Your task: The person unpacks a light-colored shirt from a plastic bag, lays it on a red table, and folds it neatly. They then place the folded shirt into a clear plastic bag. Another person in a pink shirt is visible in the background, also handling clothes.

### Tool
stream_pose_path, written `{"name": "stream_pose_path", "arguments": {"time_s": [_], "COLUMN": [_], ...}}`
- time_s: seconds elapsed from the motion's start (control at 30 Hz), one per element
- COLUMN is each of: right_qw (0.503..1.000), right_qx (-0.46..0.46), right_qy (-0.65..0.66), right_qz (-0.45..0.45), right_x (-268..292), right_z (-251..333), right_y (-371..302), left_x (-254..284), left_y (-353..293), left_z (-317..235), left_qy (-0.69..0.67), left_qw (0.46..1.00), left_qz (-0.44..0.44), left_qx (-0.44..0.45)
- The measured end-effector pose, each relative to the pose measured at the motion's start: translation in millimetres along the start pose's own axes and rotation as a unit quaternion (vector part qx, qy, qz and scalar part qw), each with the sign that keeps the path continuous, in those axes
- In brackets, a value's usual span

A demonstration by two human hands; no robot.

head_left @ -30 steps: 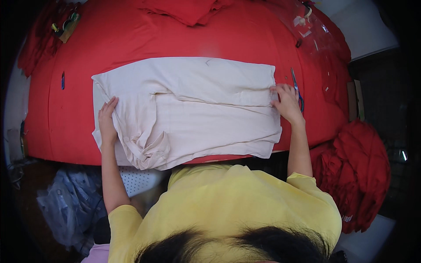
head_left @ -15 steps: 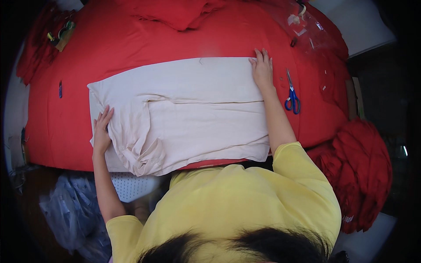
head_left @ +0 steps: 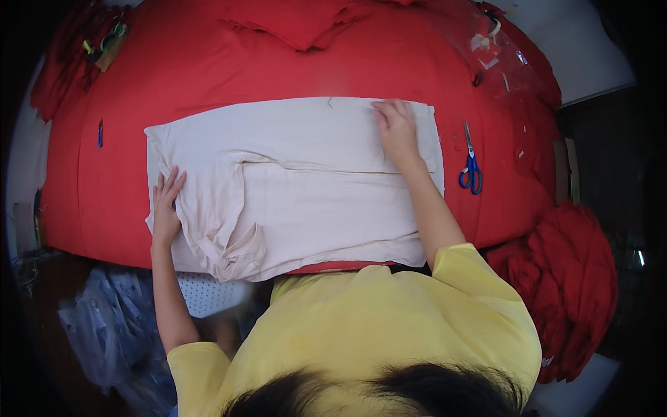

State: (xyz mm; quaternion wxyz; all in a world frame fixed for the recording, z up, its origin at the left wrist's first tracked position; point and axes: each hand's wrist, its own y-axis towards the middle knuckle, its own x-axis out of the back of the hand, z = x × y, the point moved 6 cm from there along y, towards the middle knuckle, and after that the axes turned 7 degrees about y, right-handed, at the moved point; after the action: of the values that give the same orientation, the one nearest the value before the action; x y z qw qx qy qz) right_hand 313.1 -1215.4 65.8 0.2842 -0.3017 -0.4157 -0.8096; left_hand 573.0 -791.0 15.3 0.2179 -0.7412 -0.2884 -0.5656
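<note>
Garment (head_left: pixel 333 208): cream, laid out on red cloth (head_left: pixel 278 73) at its near edge, directly in front of person; fabric bunched at near L part, long crease running L-R approx mid, small dark mark by far edge.
L hand (head_left: pixel 167 212): palm down on garment's L side, fingers a bit apart & pointing away from person; not clamped on anything.
R hand (head_left: pixel 399 135): at garment's far edge, near far R corner; fingers bent, slightly blurred; can't tell if tips pinch fabric or just rest.
Scissors (head_left: pixel 471 172): blue handles, just R of garment, not touching; blades pointing away from person.
Blue tool (head_left: pixel 100 133): slim, on red cloth L of garment; too small to ID.
Clear bag (head_left: pixel 508 66): far R of red cloth.
Red pile (head_left: pixel 566 292): heaped low R, near R sleeve.
Plastic bags (head_left: pixel 114 333): bluish, low L, near L forearm.
</note>
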Motion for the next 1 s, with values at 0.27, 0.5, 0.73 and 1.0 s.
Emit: {"name": "stream_pose_path", "arguments": {"time_s": [0.27,0.5,0.73,1.0], "right_qw": [0.971,0.760,0.833,0.796], "right_qx": [-0.149,-0.228,-0.036,0.409], "right_qy": [0.167,0.040,0.009,0.251], "right_qz": [0.083,0.607,0.552,0.370], "right_x": [-77.3,74.0,55.8,-74.1], "right_z": [-8.7,-14.4,68.4,255.9], "right_y": [42.4,-65.1,-97.9,-117.4], "left_x": [-2.4,0.8,6.4,3.8], "left_y": [0.2,-14.2,-25.2,-30.2], "left_z": [0.7,1.9,-5.0,-1.3], "left_qy": [-0.002,0.027,0.074,0.027], "left_qw": [1.000,0.998,0.991,0.981], "left_qz": [-0.024,-0.054,-0.094,-0.184], "left_qx": [0.000,0.027,0.058,0.058]}}
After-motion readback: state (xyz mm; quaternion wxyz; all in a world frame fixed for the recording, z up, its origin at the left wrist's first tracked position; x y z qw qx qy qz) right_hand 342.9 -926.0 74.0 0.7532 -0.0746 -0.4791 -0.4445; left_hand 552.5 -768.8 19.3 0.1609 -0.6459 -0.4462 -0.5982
